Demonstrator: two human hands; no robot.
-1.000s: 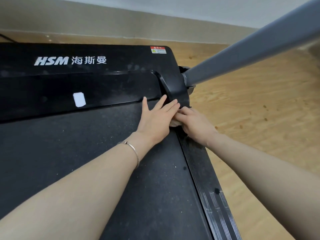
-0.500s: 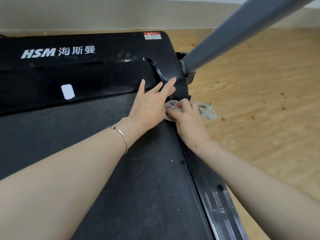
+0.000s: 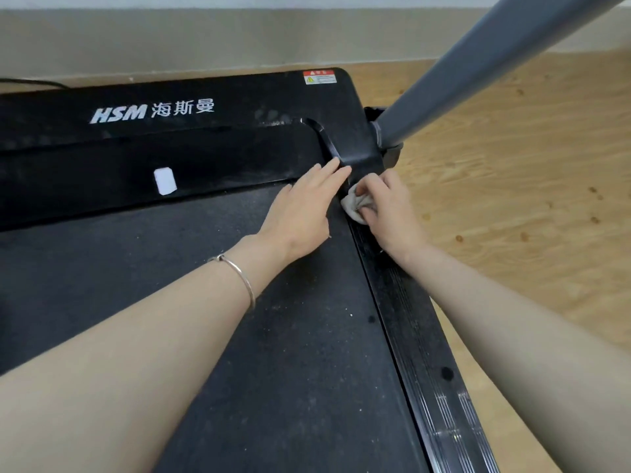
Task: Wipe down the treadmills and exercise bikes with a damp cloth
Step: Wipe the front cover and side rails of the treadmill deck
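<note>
Dusty treadmill belt (image 3: 290, 353) is lying under the left hand (image 3: 300, 213), flat with straight fingers, while the right hand (image 3: 389, 209) is gripping the bunched cloth (image 3: 355, 203) at the front end of the side rail (image 3: 409, 336), where the small wad is probably risking to miss the corner dust.

Treadmill's (image 3: 205, 97) far right corner.
Left hand (image 3: 304, 213) rests on the belt (image 3: 273, 336); right hand (image 3: 392, 213), just beside it, holds a cloth (image 3: 355, 204) on the rail (image 3: 420, 336), before the post (image 3: 478, 63).

Cloth (image 3: 355, 203) mostly hidden under right hand (image 3: 389, 213); warning label (image 3: 319, 77) text unreadable; upright (image 3: 478, 63) cut off at top edge.
</note>
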